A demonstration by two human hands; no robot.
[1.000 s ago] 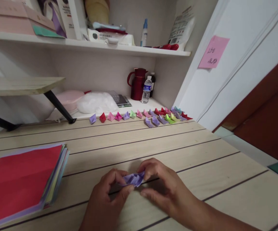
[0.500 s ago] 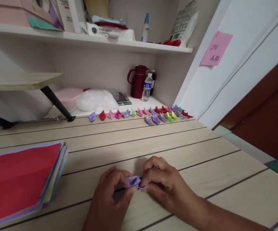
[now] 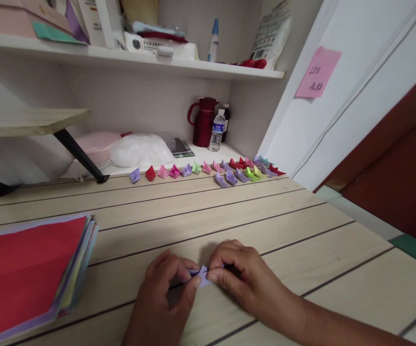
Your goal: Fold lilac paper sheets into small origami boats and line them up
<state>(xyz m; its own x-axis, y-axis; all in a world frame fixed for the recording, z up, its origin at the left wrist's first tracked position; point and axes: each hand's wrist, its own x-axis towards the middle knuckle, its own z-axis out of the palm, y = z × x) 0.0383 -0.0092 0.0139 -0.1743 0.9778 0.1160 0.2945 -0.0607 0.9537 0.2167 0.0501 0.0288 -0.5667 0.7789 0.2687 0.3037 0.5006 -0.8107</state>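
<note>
Head view. I am pinching a small purple folded paper (image 3: 200,275) between both hands, low over the near middle of the wooden table (image 3: 229,211). My left hand (image 3: 165,300) is closing thumb and forefinger on its left end; my right hand (image 3: 246,281) is closing the same way on its right end, so the fingertips of the two hands are almost touching. Only a sliver of the paper is showing between them.

I am judging the piece to be very light, thin and soft: it is creasing readily and would crush or tear under a hard squeeze. It is stiffest along its folded edges, so the two ends are the places to be holding it, with fingertip pressure only. The surface is looking matte, not slippery.

Counts: one piece is in hand. One stack of coloured sheets (image 3: 31,269), a red sheet on top, is lying at the near left. A row of finished paper boats (image 3: 208,169) is standing along the far edge of the table; I am counting about twenty, though those bunched at the right end are overlapping too closely for an exact figure. Behind them one dark red jug (image 3: 202,121) and one water bottle (image 3: 217,130) are standing just beside each other. One pink note (image 3: 318,73) is sticking to the wall at the far right.
</note>
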